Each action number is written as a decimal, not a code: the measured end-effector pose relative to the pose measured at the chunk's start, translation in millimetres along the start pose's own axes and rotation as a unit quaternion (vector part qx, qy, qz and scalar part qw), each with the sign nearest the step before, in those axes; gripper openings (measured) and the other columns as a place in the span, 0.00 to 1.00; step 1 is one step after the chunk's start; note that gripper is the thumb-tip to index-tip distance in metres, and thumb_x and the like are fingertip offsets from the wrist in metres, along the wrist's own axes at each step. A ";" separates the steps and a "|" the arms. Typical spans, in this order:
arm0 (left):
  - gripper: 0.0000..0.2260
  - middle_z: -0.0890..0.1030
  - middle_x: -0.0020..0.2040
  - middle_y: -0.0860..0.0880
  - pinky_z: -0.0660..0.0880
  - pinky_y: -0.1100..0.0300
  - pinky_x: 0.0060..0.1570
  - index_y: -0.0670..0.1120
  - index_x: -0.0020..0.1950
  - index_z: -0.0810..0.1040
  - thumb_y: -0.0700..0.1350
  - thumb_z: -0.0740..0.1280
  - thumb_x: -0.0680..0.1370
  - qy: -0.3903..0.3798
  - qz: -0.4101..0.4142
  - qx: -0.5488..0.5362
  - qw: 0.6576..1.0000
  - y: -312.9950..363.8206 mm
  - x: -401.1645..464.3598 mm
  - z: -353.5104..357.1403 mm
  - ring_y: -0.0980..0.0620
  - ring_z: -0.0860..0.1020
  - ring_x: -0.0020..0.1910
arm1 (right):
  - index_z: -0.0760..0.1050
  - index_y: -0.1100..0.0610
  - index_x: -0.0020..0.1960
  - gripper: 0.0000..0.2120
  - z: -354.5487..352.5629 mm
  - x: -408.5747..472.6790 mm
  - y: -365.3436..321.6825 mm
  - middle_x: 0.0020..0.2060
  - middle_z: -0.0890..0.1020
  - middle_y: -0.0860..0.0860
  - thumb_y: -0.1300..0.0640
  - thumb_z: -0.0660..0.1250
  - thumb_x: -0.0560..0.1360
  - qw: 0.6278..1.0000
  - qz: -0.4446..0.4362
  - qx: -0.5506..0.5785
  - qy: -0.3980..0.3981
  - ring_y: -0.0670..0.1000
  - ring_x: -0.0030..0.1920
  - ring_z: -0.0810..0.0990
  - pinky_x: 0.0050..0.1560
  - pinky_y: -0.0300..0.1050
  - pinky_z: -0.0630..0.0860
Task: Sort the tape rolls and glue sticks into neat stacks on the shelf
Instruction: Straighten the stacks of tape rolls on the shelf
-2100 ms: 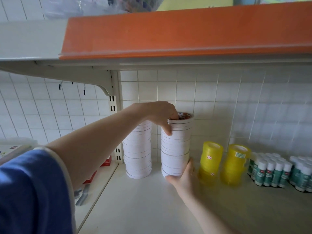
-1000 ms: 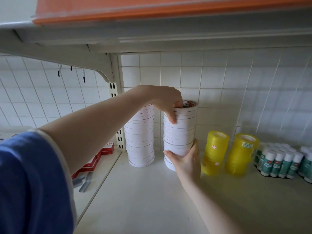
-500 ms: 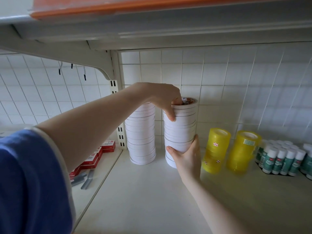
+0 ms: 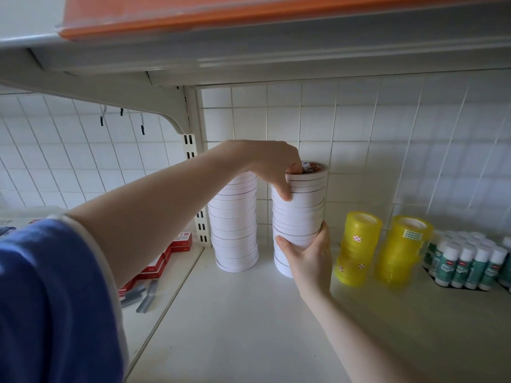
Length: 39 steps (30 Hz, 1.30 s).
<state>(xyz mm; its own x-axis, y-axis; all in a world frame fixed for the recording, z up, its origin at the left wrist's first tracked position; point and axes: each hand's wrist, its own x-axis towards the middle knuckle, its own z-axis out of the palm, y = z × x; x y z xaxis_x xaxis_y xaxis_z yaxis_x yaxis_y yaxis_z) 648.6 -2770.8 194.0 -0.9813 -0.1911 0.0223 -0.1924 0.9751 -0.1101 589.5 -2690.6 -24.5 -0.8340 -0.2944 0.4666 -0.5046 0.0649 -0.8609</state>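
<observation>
A: Where's the white tape stack (image 4: 300,214) found?
B: Upright on the white shelf (image 4: 249,322), near the tiled back wall (image 4: 359,128). It's gripped at the top by the left hand (image 4: 272,167), thumb pressed on the side, fingertips tucked into the top roll's core. The lower part is clasped by the right hand (image 4: 309,255), fingers wrapped round the stack.
A: And beside it?
B: A 2nd white tape stack (image 4: 235,222) is seen just to the left, apart, untouched. To the right, two yellow tape stacks (image 4: 359,244) are stood side by side, w/ glue sticks (image 4: 467,261) grouped upright further right.
A: Anything else?
B: Red boxes (image 4: 166,258) and staple strips (image 4: 143,297) are laid on the neighbouring shelf at left. An orange strip (image 4: 249,15) is fixed along the upper shelf edge.
</observation>
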 end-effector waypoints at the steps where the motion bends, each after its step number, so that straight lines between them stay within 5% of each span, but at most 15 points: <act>1: 0.14 0.65 0.33 0.51 0.61 0.60 0.33 0.43 0.37 0.73 0.51 0.74 0.69 -0.001 0.000 -0.001 1.000 0.1 0.0 -0.1 0.52 0.65 0.34 | 0.58 0.61 0.73 0.49 0.0 0.1 -1.4 0.69 0.69 0.56 0.45 0.78 0.61 1.000 -0.003 0.002 0.001 0.57 0.68 0.68 0.63 0.53 0.69; 5: 0.17 0.63 0.31 0.51 0.60 0.59 0.33 0.45 0.32 0.68 0.51 0.74 0.68 -0.006 -0.003 0.003 1.000 1.3 0.9 -1.0 0.52 0.64 0.32 | 0.56 0.61 0.74 0.51 -0.5 2.8 -8.0 0.70 0.67 0.56 0.44 0.78 0.61 1.000 -0.012 0.000 0.008 0.56 0.69 0.66 0.65 0.50 0.67; 12: 0.20 0.62 0.30 0.51 0.58 0.59 0.32 0.47 0.29 0.64 0.51 0.75 0.68 -0.011 -0.007 0.000 1.000 -2.3 3.4 -1.0 0.53 0.62 0.30 | 0.65 0.58 0.68 0.40 -6.5 7.2 -8.0 0.61 0.76 0.52 0.43 0.76 0.63 1.000 -0.011 -0.019 0.009 0.56 0.60 0.74 0.51 0.47 0.73; 20: 0.18 0.69 0.33 0.57 0.66 0.65 0.33 0.57 0.32 0.66 0.53 0.76 0.67 -0.014 -0.041 -0.036 0.998 -8.1 12.7 2.5 0.55 0.70 0.35 | 0.53 0.61 0.75 0.52 -5.1 5.9 -9.5 0.68 0.71 0.56 0.38 0.74 0.64 0.998 -0.015 -0.057 0.006 0.58 0.65 0.71 0.57 0.48 0.71; 26: 0.16 0.72 0.36 0.56 0.70 0.61 0.41 0.57 0.33 0.68 0.55 0.75 0.67 -0.002 -0.042 -0.019 0.999 -6.4 10.2 4.6 0.51 0.73 0.41 | 0.54 0.63 0.75 0.50 -2.7 1.6 -9.3 0.67 0.71 0.59 0.38 0.72 0.65 0.995 -0.023 -0.092 0.021 0.59 0.65 0.71 0.56 0.48 0.71; 30: 0.12 0.69 0.34 0.53 0.66 0.60 0.39 0.48 0.37 0.75 0.53 0.73 0.69 0.001 -0.031 -0.007 1.000 -2.7 4.7 2.7 0.52 0.70 0.38 | 0.52 0.65 0.75 0.52 -2.4 1.9 -11.9 0.69 0.68 0.60 0.40 0.73 0.65 0.995 -0.037 -0.087 0.023 0.59 0.67 0.69 0.61 0.49 0.69; 39: 0.19 0.65 0.35 0.48 0.59 0.58 0.34 0.46 0.33 0.64 0.53 0.71 0.71 0.025 -0.010 -0.019 0.999 14.7 4.9 2.6 0.50 0.63 0.33 | 0.57 0.64 0.74 0.48 -1.1 13.2 -19.2 0.68 0.70 0.60 0.42 0.75 0.65 0.997 -0.040 -0.056 0.039 0.59 0.66 0.69 0.61 0.50 0.69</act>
<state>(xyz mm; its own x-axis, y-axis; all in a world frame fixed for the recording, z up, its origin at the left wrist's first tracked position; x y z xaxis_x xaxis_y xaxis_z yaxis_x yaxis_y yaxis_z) 641.0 -2757.7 189.9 -0.9757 -0.2062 0.0742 -0.2115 0.9748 -0.0715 588.0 -2694.6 -1.6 -0.8033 -0.2283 0.5502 -0.5875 0.1519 -0.7948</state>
